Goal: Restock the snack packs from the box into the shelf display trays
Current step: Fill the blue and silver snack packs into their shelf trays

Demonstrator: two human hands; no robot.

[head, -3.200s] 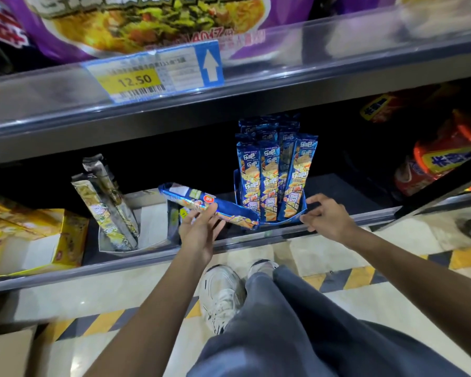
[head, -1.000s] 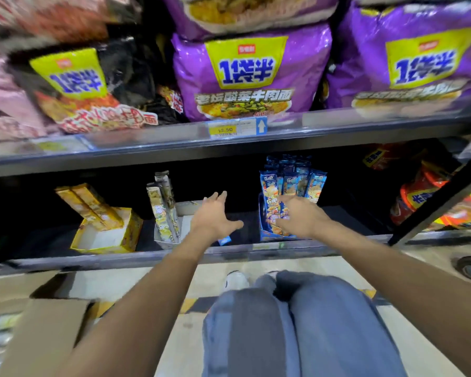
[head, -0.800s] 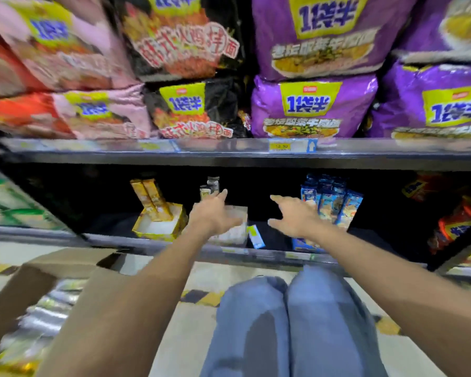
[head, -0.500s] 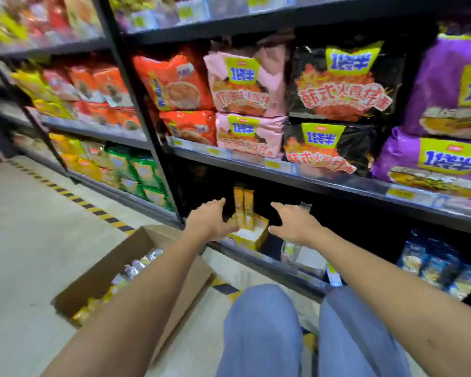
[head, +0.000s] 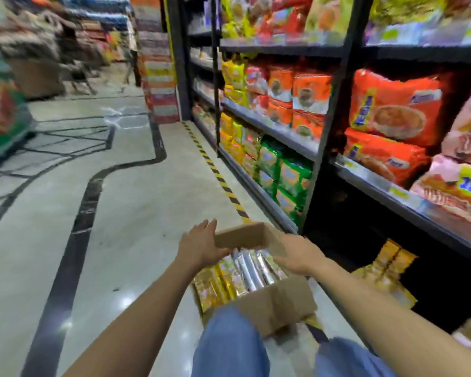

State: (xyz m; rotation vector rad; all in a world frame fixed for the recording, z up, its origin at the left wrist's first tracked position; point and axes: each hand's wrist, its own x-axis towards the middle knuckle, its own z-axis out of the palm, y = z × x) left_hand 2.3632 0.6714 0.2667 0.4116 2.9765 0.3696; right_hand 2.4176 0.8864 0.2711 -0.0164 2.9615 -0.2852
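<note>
My left hand (head: pixel 201 247) and right hand (head: pixel 297 257) hover spread and empty over the box (head: pixel 279 304) on the floor at 6 o'clock; its snack packs (head: pixel 245 270) look light, slick and crushable, so I'd pinch several by their ends.

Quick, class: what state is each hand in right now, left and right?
Left hand: open, beside the rim of the cardboard box, holding nothing.
Right hand: open above the snack packs, holding nothing.

Perhaps low head view along aisle (head: pixel 125 202)
</note>
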